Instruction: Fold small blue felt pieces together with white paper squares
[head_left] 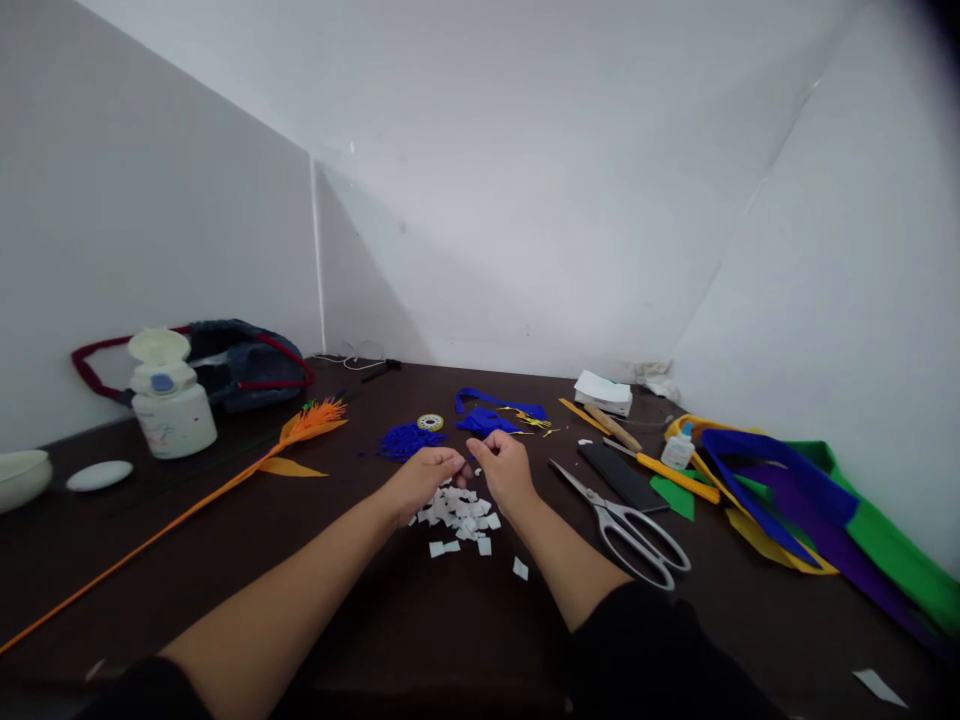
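Observation:
My left hand [427, 477] and my right hand [507, 474] meet over the middle of the dark table, fingertips pinched close together. Whatever they hold is too small to make out. A tiny white bit [478, 472] shows just beside the right fingers. Right below them lies a loose pile of small white paper squares [461, 515], with several scattered toward me. Beyond the left hand sits a heap of fine blue strips [407, 441] and a roll of tape [430, 422]. Past the right hand are crumpled blue pieces [486, 421] and thin yellow scraps [534, 419].
Large scissors [626, 525] lie right of my right forearm, near a black flat object [621, 476], a yellow-handled knife [679, 478], a glue bottle [678, 448] and coloured sheets [814, 495]. At left are an orange paper flower [315, 425], a white bottle [174, 415] and a denim bag [255, 375].

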